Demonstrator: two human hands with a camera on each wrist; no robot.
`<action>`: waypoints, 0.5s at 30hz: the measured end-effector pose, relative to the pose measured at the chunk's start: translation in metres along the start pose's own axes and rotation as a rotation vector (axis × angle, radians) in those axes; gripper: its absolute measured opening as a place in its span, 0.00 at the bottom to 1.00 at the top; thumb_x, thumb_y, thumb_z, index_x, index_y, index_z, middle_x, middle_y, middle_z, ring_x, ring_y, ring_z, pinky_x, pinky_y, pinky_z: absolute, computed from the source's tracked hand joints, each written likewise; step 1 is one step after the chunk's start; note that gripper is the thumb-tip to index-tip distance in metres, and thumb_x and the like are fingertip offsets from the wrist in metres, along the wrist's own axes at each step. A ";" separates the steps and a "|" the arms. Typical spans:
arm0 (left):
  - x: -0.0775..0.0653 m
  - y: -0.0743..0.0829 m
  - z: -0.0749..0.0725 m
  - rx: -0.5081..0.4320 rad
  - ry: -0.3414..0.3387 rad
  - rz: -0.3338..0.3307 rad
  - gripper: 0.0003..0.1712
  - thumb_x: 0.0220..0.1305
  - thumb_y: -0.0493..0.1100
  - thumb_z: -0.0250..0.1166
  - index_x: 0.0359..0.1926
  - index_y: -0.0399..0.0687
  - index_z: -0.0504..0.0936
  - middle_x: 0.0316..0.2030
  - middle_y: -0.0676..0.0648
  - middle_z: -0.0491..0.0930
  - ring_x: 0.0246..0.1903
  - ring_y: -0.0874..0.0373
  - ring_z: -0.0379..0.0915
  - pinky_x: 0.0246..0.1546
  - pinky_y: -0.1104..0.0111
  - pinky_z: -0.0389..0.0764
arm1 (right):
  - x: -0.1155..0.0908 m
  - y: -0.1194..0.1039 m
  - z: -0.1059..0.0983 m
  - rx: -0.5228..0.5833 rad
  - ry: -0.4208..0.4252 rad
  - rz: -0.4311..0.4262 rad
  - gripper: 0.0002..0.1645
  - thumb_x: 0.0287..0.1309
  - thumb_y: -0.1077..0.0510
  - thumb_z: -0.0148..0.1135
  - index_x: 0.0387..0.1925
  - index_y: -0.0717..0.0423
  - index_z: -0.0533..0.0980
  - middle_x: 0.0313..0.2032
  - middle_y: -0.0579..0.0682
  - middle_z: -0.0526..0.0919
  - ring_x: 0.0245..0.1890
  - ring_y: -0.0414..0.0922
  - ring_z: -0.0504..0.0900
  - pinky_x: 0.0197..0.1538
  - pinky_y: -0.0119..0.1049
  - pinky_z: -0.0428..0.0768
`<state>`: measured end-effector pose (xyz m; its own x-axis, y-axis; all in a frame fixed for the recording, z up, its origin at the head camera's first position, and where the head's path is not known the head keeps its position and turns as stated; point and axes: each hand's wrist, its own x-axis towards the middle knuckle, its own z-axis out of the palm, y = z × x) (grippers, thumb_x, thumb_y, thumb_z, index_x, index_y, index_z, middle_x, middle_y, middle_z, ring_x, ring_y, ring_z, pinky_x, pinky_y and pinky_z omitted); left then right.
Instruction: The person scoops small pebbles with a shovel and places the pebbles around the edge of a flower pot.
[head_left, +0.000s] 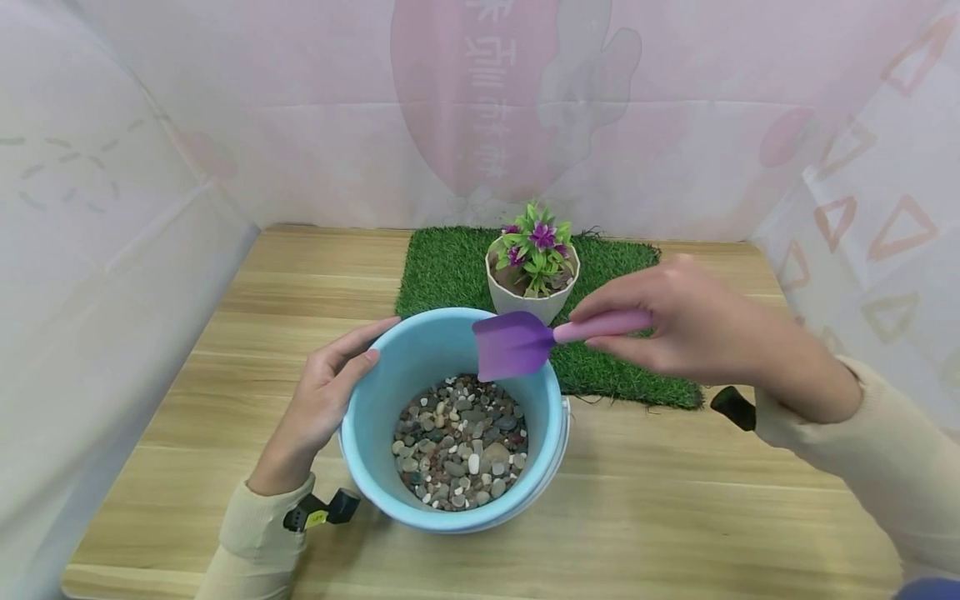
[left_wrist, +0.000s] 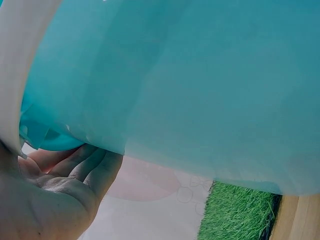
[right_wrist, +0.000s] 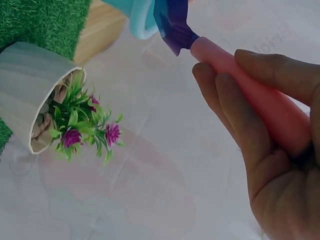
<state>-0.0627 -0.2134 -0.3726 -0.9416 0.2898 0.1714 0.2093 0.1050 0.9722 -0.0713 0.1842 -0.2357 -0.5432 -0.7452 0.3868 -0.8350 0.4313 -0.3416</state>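
Observation:
A light blue bucket [head_left: 367, 450] with pebbles [head_left: 461, 442] in its bottom stands at the table's front middle. My left hand [head_left: 322, 387] holds its left rim, thumb at the edge and fingers along the outside. In the left wrist view, those fingers [left_wrist: 95, 175] lie against the bucket wall [left_wrist: 200, 90]. My right hand [head_left: 675, 321] grips the pink handle [head_left: 607, 325] of a small trowel. Its purple blade [head_left: 513, 346] hangs over the bucket's far right rim, and no pebbles show on it. In the right wrist view, thumb and fingers surround the handle [right_wrist: 255, 95].
Behind the bucket, a white flowerpot [head_left: 528, 308] with a purple-flowered plant [head_left: 540, 242] stands on a green artificial grass mat [head_left: 450, 267]. The wooden table [head_left: 675, 492] is bordered by pale printed cloth at the back and sides. A white bucket handle [head_left: 558, 458] hangs along the right side.

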 end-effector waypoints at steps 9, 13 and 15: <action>0.000 -0.001 0.000 -0.004 -0.001 0.000 0.24 0.83 0.37 0.51 0.72 0.31 0.72 0.59 0.59 0.84 0.49 0.57 0.90 0.42 0.54 0.95 | 0.012 -0.002 0.014 0.061 -0.094 0.012 0.14 0.55 0.68 0.77 0.42 0.53 0.90 0.39 0.42 0.94 0.34 0.31 0.91 0.32 0.21 0.87; 0.000 -0.001 0.000 -0.002 -0.001 0.005 0.24 0.83 0.37 0.51 0.72 0.31 0.72 0.59 0.59 0.84 0.50 0.57 0.90 0.42 0.54 0.95 | 0.017 -0.003 0.020 0.093 -0.131 0.038 0.11 0.58 0.68 0.75 0.41 0.54 0.90 0.38 0.43 0.94 0.36 0.33 0.92 0.36 0.24 0.91; 0.000 -0.002 0.000 0.001 -0.001 0.008 0.24 0.83 0.37 0.51 0.72 0.31 0.72 0.59 0.59 0.84 0.50 0.57 0.90 0.43 0.53 0.95 | 0.020 -0.004 0.023 0.105 -0.143 0.045 0.09 0.59 0.67 0.75 0.41 0.55 0.90 0.37 0.44 0.93 0.36 0.33 0.91 0.36 0.24 0.91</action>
<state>-0.0634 -0.2138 -0.3741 -0.9397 0.2915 0.1789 0.2171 0.1042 0.9706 -0.0766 0.1557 -0.2466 -0.5555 -0.7944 0.2458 -0.7922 0.4158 -0.4467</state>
